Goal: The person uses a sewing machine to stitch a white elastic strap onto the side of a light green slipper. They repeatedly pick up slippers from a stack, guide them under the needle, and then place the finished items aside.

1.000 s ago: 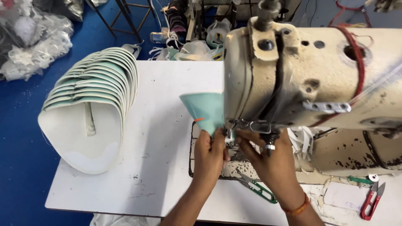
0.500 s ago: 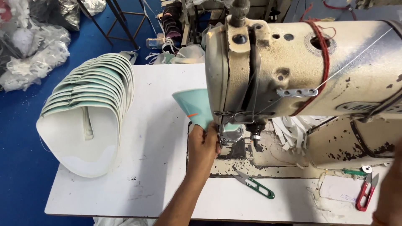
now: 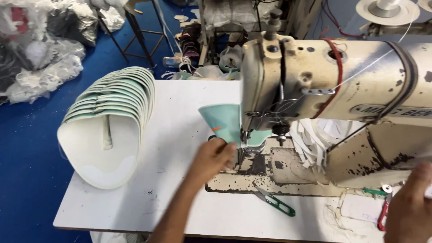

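A curved mint-green piece (image 3: 223,121) stands under the needle of the worn cream sewing machine (image 3: 333,81). My left hand (image 3: 216,157) pinches the lower edge of that piece on the machine bed, just left of the presser foot. At the bottom right corner my right hand (image 3: 410,202) sits beside the machine base, near a red-handled snipper (image 3: 384,216); whether it holds anything I cannot tell.
A nested stack of white and mint curved pieces (image 3: 108,121) stands on the white table (image 3: 180,198) at the left. Green-handled snips (image 3: 276,201) lie by the front edge. White elastic strips (image 3: 315,139) hang behind the needle. Blue floor and bagged scraps lie to the left.
My right hand has left the needle area and moved down to the right corner. My left hand stays on the mint piece. The view has shifted right.
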